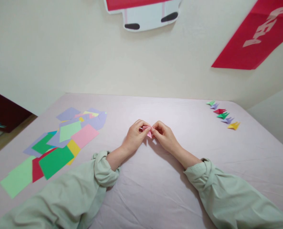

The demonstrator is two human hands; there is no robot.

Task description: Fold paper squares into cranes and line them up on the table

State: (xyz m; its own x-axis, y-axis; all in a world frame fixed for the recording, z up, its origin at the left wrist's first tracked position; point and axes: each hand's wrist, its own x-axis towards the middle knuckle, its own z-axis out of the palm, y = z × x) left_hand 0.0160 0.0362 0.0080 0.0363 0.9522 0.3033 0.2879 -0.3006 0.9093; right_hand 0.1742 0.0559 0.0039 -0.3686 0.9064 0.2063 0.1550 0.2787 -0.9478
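A small folded pink paper (pixel 149 133) is held between my two hands, near the middle of the table. My left hand (pixel 137 133) pinches it from the left with thumb and forefinger. From the right, the fingertips of my right hand (pixel 164 134) are closed on its upper right corner. One pointed end of the paper hangs down between the hands; the rest is partly hidden behind my fingers.
Loose coloured paper sheets (pixel 57 160) lie overlapping on the left of the pale table cover (pixel 141 197). Several folded paper figures (pixel 222 115) form a slanting row at the far right. A wall (pixel 141 70) with red decorations (pixel 253 38) rises behind the table.
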